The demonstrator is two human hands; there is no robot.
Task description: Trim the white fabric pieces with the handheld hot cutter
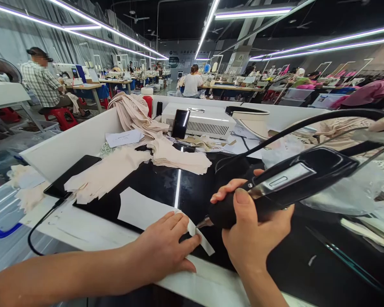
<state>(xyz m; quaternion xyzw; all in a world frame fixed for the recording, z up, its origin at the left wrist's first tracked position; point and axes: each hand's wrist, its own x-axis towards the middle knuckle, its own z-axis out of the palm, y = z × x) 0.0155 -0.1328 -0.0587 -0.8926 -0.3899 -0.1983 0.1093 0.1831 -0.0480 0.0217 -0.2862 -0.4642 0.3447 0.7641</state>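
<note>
A white curved piece, paper or thin cloth, lies on a glossy black board. My left hand rests on it, fingers spread and pressing it down, the thumb near the board's front edge. Wrapped in my right hand is a black corded hand tool with a silver plate on its side and a narrow metal tip. That tip meets the white piece beside my left index finger, where a narrow strip extends to the right. Whether it cuts through there I cannot tell.
Stacked beige cloth pieces lie behind the board. A phone leans on a white vented box. Clear plastic bags and tweezers are at right. A thick black cable arches over the table. People sit at sewing machines beyond.
</note>
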